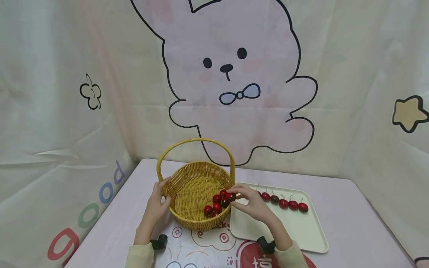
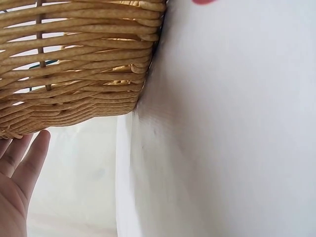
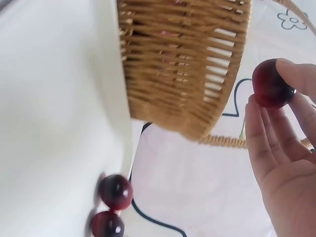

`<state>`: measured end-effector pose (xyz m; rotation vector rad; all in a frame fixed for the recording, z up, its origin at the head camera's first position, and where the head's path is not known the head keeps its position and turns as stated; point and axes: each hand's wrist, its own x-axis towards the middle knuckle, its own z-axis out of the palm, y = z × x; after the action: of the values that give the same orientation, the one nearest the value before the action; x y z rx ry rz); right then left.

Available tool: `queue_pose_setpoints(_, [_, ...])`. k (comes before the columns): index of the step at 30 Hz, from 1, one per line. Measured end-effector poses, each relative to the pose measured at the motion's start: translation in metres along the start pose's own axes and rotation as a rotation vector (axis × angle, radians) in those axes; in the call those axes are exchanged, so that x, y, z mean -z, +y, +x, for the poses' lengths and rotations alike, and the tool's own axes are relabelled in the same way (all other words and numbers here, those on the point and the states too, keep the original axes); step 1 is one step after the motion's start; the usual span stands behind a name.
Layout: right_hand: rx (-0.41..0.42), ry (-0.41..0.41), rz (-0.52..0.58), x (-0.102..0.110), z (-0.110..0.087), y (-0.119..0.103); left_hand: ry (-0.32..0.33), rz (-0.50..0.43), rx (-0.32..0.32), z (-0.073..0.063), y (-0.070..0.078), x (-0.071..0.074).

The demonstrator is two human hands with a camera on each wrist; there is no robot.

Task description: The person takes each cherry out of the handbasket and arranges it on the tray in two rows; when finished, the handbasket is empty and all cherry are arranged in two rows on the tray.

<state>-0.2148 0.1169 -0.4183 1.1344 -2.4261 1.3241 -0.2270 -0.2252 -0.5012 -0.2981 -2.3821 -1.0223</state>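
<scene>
Cherry [image 3: 269, 88] pinched in right hand [image 1: 253, 204], basket [image 1: 187, 195] touching left hand [image 1: 156, 203]

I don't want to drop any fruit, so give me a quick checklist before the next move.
1. Grip: the right hand pinches a glossy, round, dark red cherry: ok.
2. Support: the left hand rests against the left side of the round, yellow-brown woven basket: ok.
3. Room: the round red cherries in the basket bunch at its near right, leaving woven floor bare: ok.
4. Aim: the pinched cherry is by the basket's right rim; whether it is wholly inside: cannot tell.
5. Count of the row of glossy red cherries on the white rectangular tray: cannot tell; the right hand hides part.
</scene>
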Motion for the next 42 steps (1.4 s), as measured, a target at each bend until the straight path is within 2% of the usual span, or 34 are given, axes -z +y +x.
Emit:
queue_pose_setpoints(3, [-0.035,-0.007,0.004,0.001,-0.005,0.008,-0.002,-0.001,0.001,-0.001,0.0,0.0])
queue_pose_setpoints(7, [-0.054,-0.014,0.016,-0.002,-0.013,0.034,0.0,-0.008,-0.006,-0.001,-0.001,0.001])
queue_pose_setpoints(12, [-0.08,-0.025,-0.054,0.0,-0.023,0.055,0.001,-0.001,-0.004,-0.001,-0.001,0.0])
queue_pose_setpoints(19, [-0.093,-0.02,-0.097,0.008,-0.035,0.063,-0.002,0.003,-0.015,-0.001,-0.004,-0.003])
queue_pose_setpoints(25, [-0.128,-0.047,-0.118,0.009,-0.039,0.071,-0.004,0.001,0.006,0.0,-0.004,-0.003])
queue_pose_setpoints(33, [-0.204,-0.123,-0.103,0.01,-0.044,0.081,-0.007,0.007,-0.005,-0.001,-0.005,-0.002])
queue_pose_setpoints(42, [-0.261,-0.158,-0.079,0.01,-0.046,0.087,-0.003,-0.004,-0.015,0.001,-0.004,-0.001])
